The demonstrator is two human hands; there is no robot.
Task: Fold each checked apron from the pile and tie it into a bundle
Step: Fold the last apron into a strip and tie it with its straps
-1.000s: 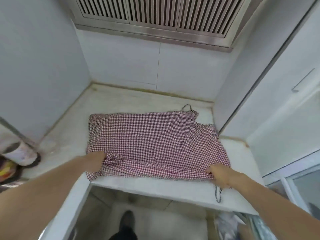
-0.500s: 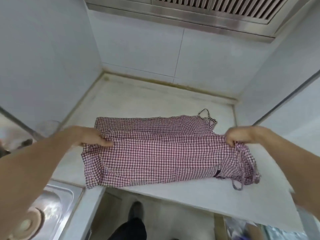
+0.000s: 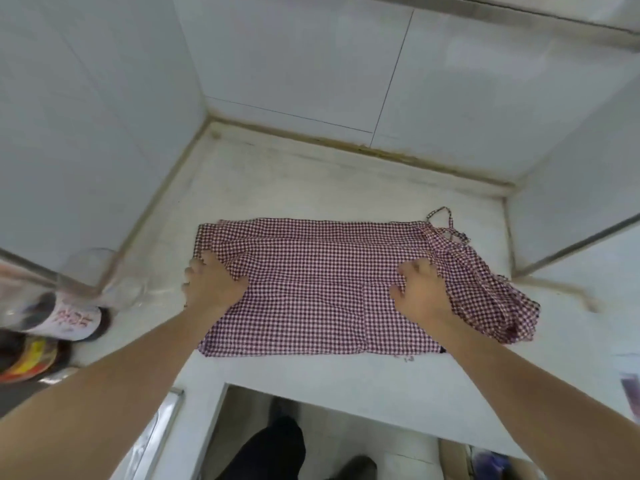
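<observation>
I see the apron (image 3: 322, 289), red-and-white checked, lying folded into a wide band on the white counter (image 3: 346, 181), with its near edge close to the counter's front lip and its far edge well short of the back wall (image 3: 294, 57). My left hand (image 3: 213, 284) rests palm down on the left end of the apron, fingers straight and spread, partly on the cloth and partly over its left border; it holds nothing and only presses flat. My right hand (image 3: 420, 291) rests palm down on the right part of the apron, fingers likewise extended and slightly splayed, with no fold of cloth pinched between them. To the right of the right hand the cloth is bunched into a loose, crumpled mass (image 3: 498, 299) that hangs toward the counter's right side. A thin checked strap (image 3: 446, 221) forms a loop at the apron's far right corner and lies on the counter surface. A faint vertical crease shows in the cloth just left of the right hand. At the left edge of the frame stands a bottle (image 3: 69, 317) with a white label and red characters, beside a metal rail (image 3: 41, 275). Below the counter's front edge I see a dark trouser leg (image 3: 270, 452) and a shoe (image 3: 356, 467) on the floor.
</observation>
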